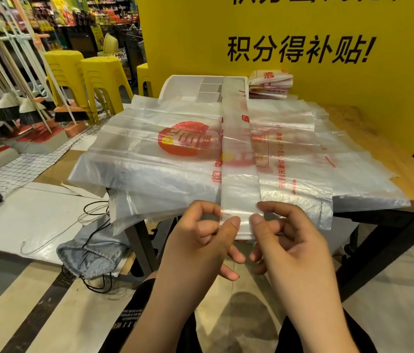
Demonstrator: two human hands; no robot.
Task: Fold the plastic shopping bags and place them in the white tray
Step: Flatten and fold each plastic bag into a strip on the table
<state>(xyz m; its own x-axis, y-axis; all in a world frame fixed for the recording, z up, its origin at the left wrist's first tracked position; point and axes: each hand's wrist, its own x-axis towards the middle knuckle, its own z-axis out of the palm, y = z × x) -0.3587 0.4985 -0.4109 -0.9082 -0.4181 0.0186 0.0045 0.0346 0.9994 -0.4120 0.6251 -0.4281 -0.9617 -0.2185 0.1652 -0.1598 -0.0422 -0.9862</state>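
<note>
A clear plastic bag folded into a long narrow strip (237,149) runs from me toward the white tray (175,85), lying over a flat stack of clear bags with red print (150,149). My left hand (201,240) and my right hand (292,238) both pinch the strip's near end between thumb and fingers, just past the table's front edge. The strip's far end rests on the tray, which has small dividers inside. A pile of folded bags (269,84) sits to the right of the tray.
The wooden table (384,159) stands against a yellow wall with black lettering. Yellow stools (99,80) and a rack of brooms (22,108) are at the left. A grey drawstring bag (91,253) and cables lie on the floor under the table's left side.
</note>
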